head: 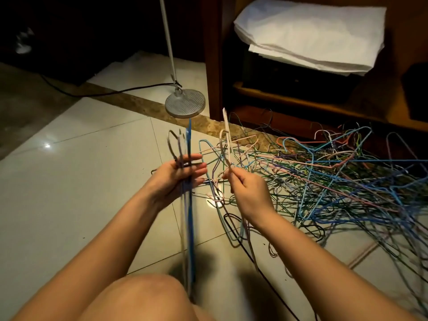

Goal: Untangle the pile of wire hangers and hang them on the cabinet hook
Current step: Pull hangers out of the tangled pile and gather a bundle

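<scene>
Left hand [179,176] grips bundle of hangers [188,216] upright, hooks above fingers. Right hand [245,191] pinches pink hanger [226,140] beside it. Tangled hanger pile [335,177] on floor [81,181], right of right hand, before cabinet [214,66].

Dim warm light; glare spots on glossy floor tiles [81,181]; upper left dark; left hand [177,179] motion-blurred.

Bare left hand [178,176], bare right hand [246,192], bare forearms [111,239], one bare knee [143,295]
</scene>
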Demonstrator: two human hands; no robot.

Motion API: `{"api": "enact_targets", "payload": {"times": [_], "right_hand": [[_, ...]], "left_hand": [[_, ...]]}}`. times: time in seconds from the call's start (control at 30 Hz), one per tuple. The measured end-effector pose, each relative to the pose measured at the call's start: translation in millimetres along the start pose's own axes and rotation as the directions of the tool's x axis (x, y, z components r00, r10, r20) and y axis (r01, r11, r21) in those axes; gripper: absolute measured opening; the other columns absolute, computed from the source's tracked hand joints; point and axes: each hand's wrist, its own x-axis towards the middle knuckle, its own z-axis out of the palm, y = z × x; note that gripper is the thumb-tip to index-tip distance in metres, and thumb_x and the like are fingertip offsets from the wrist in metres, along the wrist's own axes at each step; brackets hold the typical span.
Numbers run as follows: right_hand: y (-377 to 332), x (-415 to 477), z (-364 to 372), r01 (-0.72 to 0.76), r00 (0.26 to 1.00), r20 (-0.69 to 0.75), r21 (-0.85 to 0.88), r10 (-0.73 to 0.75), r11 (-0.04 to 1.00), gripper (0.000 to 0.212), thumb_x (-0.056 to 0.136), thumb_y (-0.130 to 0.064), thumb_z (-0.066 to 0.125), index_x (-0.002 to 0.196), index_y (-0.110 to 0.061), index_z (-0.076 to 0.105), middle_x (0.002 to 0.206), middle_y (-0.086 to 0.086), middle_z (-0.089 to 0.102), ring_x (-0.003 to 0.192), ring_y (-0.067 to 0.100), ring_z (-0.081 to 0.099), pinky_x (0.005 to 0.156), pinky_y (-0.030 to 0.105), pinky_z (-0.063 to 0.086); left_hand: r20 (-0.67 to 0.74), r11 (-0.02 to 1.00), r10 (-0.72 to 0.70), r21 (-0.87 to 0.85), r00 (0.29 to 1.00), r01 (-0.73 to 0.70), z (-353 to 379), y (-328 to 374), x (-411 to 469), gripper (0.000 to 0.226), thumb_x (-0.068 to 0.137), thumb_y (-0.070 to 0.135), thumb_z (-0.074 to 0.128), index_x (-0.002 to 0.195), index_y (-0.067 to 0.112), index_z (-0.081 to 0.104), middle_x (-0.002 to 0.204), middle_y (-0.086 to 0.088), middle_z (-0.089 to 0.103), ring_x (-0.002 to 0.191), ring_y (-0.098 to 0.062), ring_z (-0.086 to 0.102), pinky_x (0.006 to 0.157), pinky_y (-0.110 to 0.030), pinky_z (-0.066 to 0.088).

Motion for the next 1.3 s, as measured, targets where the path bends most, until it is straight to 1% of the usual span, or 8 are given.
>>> {"api": "enact_targets", "payload": {"times": [0.17, 0.27, 0.5, 0.67, 0.83, 1.0, 1.2, 1.3], "right_hand": [[1.2, -5.5, -1.0, 0.028, 1.0, -0.003, -0.04, -0.028, 0.999, 0.023, 0.096, -0.024, 0.048, 0.106, -0.011, 0.064, 0.088, 0.002, 0.067, 0.077, 0.018, 0.057, 0.065, 0.03, 0.038], [0.1, -6.2, -3.8, 0.051, 0.997, 0.064, -0.082, -0.046, 0.995, 0.018, 0.096, -0.024, 0.047, 0.112, -0.017, 0.054, 0.071, -0.013, 0.054, 0.059, 0.003, 0.045, 0.05, 0.02, 0.028], [2.1, -6.4, -2.8, 0.055, 0.997, 0.062, -0.067, -0.051, 0.996, 0.008, 0.094, -0.019, 0.047, 0.099, -0.021, 0.054, 0.064, -0.01, 0.051, 0.057, 0.009, 0.045, 0.055, 0.03, 0.033], [2.6, -7.5, -2.1, 0.038, 0.999, -0.025, 0.014, -0.037, 0.999, 0.009, 0.093, -0.024, 0.053, 0.09, -0.017, 0.059, 0.073, -0.008, 0.058, 0.067, 0.014, 0.054, 0.062, 0.032, 0.041], [-0.1, -7.5, -3.4, 0.045, 0.998, -0.028, -0.068, -0.047, 0.997, 0.01, 0.089, -0.02, 0.057, 0.087, -0.013, 0.065, 0.091, 0.004, 0.067, 0.084, 0.022, 0.058, 0.071, 0.032, 0.043], [-2.6, -7.3, -22.3, -0.064, 0.996, -0.069, -0.131, 0.055, 0.989, 0.018, 0.091, -0.027, 0.051, 0.092, -0.017, 0.066, 0.09, 0.008, 0.068, 0.085, 0.027, 0.06, 0.068, 0.034, 0.044], [1.5, -11.0, -30.6, 0.091, 0.996, 0.018, -0.253, -0.089, 0.963, 0.02, 0.089, -0.017, 0.05, 0.1, -0.014, 0.067, 0.101, 0.007, 0.064, 0.098, 0.025, 0.053, 0.077, 0.032, 0.037], [5.4, -8.5, -38.2, 0.143, 0.99, 0.059, -0.296, -0.131, 0.945, 0.019, 0.088, -0.02, 0.05, 0.095, -0.014, 0.066, 0.095, 0.007, 0.061, 0.095, 0.025, 0.048, 0.08, 0.034, 0.035]], "left_hand": [[0.124, 0.975, 0.032, -0.222, 0.992, -0.004, 18.5, -20.2, 12.5, 0.062, 0.036, 0.018, 0.093, 0.093, 0.008, 0.071, 0.093, -0.014, 0.071, 0.088, -0.021, 0.07, 0.073, -0.035, 0.058], [0.099, 0.957, 0.044, -0.291, 0.994, -0.013, 25.8, -26.9, 16.6, 0.061, 0.027, 0.02, 0.095, 0.084, 0.012, 0.074, 0.082, -0.007, 0.072, 0.075, -0.015, 0.07, 0.069, -0.034, 0.058], [0.029, 0.944, -0.009, -0.33, 1.0, 0.018, 43.9, -30.5, 10.5, 0.037, 0.078, 0.0, 0.06, 0.112, 0.012, 0.056, 0.102, -0.016, 0.065, 0.079, -0.022, 0.069, 0.075, -0.046, 0.055], [0.039, 0.917, -0.056, -0.394, 0.998, 0.067, 48.3, -30.8, 10.2, 0.027, 0.09, -0.005, 0.043, 0.107, 0.009, 0.057, 0.092, -0.017, 0.07, 0.078, -0.025, 0.07, 0.069, -0.044, 0.058], [0.105, 0.945, -0.032, -0.322, 0.994, 0.064, 56.2, -31.5, 7.4, 0.023, 0.082, -0.004, 0.052, 0.101, 0.007, 0.058, 0.079, -0.011, 0.071, 0.068, -0.018, 0.07, 0.055, -0.029, 0.056], [0.312, 0.967, -0.012, -0.239, 0.95, 0.091, 61.9, -34.8, 7.1, 0.062, 0.043, 0.014, 0.091, 0.098, 0.011, 0.063, 0.087, -0.01, 0.068, 0.076, -0.021, 0.068, 0.063, -0.034, 0.057], [0.276, 0.994, 0.032, -0.114, 0.961, 0.0, 75.5, -38.7, 5.8, 0.05, 0.054, 0.022, 0.087, 0.081, 0.013, 0.047, 0.066, -0.004, 0.057, 0.061, -0.015, 0.061, 0.052, -0.028, 0.053], [0.222, 0.998, 0.023, -0.055, 0.975, -0.011, 79.8, -38.7, 4.4, 0.018, 0.077, 0.016, 0.062, 0.081, 0.013, 0.045, 0.069, -0.006, 0.054, 0.059, -0.013, 0.06, 0.053, -0.026, 0.053]]}}
